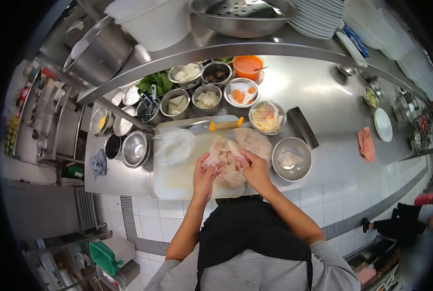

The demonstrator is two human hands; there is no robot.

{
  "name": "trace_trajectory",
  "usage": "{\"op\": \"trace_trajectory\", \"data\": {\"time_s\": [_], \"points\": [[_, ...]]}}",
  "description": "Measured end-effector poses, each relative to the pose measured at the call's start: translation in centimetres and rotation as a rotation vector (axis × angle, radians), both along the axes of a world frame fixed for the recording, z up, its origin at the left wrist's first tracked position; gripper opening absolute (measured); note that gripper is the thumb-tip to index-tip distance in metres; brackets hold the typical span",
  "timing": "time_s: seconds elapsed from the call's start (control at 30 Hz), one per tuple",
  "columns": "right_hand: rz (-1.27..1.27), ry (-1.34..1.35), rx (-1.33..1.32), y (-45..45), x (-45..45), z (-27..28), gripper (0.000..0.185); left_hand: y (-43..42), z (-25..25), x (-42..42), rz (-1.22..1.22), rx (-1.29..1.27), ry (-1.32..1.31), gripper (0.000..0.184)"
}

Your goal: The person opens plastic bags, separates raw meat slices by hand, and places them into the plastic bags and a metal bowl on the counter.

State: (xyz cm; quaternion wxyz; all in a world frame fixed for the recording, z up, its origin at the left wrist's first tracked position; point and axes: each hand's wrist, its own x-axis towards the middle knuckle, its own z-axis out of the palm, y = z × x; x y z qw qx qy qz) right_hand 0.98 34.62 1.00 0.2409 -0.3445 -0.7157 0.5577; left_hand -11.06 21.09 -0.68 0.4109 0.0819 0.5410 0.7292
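Note:
My left hand (207,173) and my right hand (254,169) are on either side of a clear plastic bag (232,175) of pale raw meat pieces, fingers closed on its edges. The bag rests on a white cutting board (177,182). Just behind my right hand lies another lump of pale raw meat (253,141), seemingly bagged too. A crumpled clear plastic bag (176,147) sits at the board's left. Across its back edge lies a knife (202,127) with a yellow-orange handle. Right of my right hand, a steel bowl (292,159) holds a few pale pieces.
Several steel containers of ingredients (207,97) and an orange tub (248,65) line the back. A dark rectangular block (302,127) and an orange cloth (366,144) lie to the right. An overhead shelf (177,63) carries bowls and plates. Another person (415,220) is at far right.

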Motion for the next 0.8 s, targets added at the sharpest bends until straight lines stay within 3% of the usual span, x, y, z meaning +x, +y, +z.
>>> {"op": "trace_trajectory", "data": {"time_s": [0.07, 0.13, 0.27, 0.37, 0.43, 0.5, 0.53, 0.6, 0.67, 0.73, 0.8], "points": [[0.06, -0.017, 0.026, -0.6, -0.8, 0.2, 0.029, 0.3, 0.9, 0.0, 0.007, 0.042, -0.082, 0.044], [0.3, 0.132, 0.245, -1.6, -1.5, 0.1, 0.035, 0.5, 0.3, 0.1, 0.035, 0.088, -0.191, 0.034], [0.296, 0.129, 0.058, -2.5, -1.5, 0.8, 0.037, -0.2, -1.5, -2.0, 0.152, 0.053, -0.162, 0.026], [0.253, 0.082, 0.106, -1.5, -0.7, -1.2, 0.037, -1.8, -0.6, -6.1, 0.317, 0.045, 0.104, 0.028], [0.235, 0.021, 0.303, -0.7, -0.4, -2.4, 0.036, -1.9, 1.5, -8.8, 0.372, -0.001, 0.199, 0.027], [0.234, 0.02, 0.401, -0.3, -0.8, -3.2, 0.036, -2.0, 2.9, -11.2, 0.335, -0.315, 0.634, 0.03], [0.235, 0.02, 0.499, -0.1, -1.1, -3.3, 0.037, -2.5, 1.0, -12.8, 0.337, -0.318, 0.633, 0.03], [0.3, -0.034, 0.495, 0.1, -2.1, -3.2, 0.038, -3.2, -4.7, -15.5, -0.198, -0.723, 1.065, 0.038], [0.353, -0.091, 0.493, 0.8, -3.2, -3.4, 0.039, -3.3, -5.1, -14.4, -0.255, -0.734, 1.073, 0.041], [0.414, -0.36, 0.588, 1.7, -4.2, -4.2, 0.041, -2.8, -4.9, -13.0, -0.365, -0.767, 0.966, 0.047], [0.377, -0.382, 0.62, 2.1, -4.5, -4.8, 0.042, -2.8, -4.4, -11.2, -0.4, -0.773, 0.938, 0.049]]}}
